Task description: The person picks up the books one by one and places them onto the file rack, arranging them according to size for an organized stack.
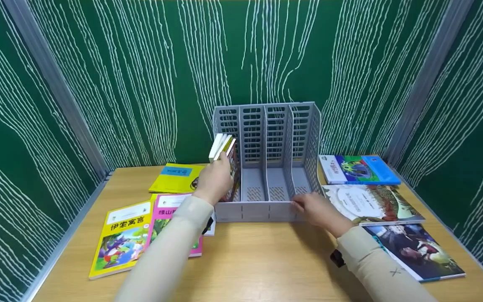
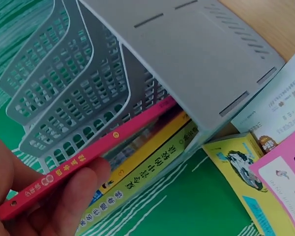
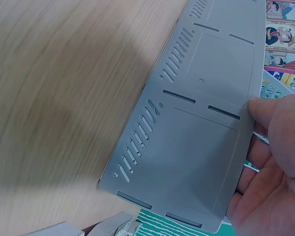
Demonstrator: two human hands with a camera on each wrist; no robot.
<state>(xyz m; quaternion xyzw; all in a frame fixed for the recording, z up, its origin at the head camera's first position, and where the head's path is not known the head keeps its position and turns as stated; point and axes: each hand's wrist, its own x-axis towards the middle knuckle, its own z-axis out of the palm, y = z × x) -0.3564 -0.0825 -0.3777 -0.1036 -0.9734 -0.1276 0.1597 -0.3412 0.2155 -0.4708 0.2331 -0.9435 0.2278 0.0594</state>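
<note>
A grey divided file rack (image 1: 255, 211) stands in the middle of the table. My left hand (image 1: 216, 178) is at its leftmost compartment, pinching a book with a red spine (image 2: 96, 153) between thumb and fingers. The book's far end reaches into the compartment. Beside it in the same compartment are a yellow-spined book (image 2: 155, 142) and a light green-spined book (image 2: 155, 169). My right hand (image 1: 315, 209) holds the rack's low front wall (image 3: 187, 147) near its right end, thumb on the outer side and fingers curled over the edge.
Left of the rack lie a yellow book (image 1: 173, 173), another yellow book (image 1: 120, 243) and a pink book (image 1: 164, 209). To its right are a blue book (image 1: 359, 170), a white-and-brown book (image 1: 371, 205) and a dark book (image 1: 417, 251). Green walls enclose the table.
</note>
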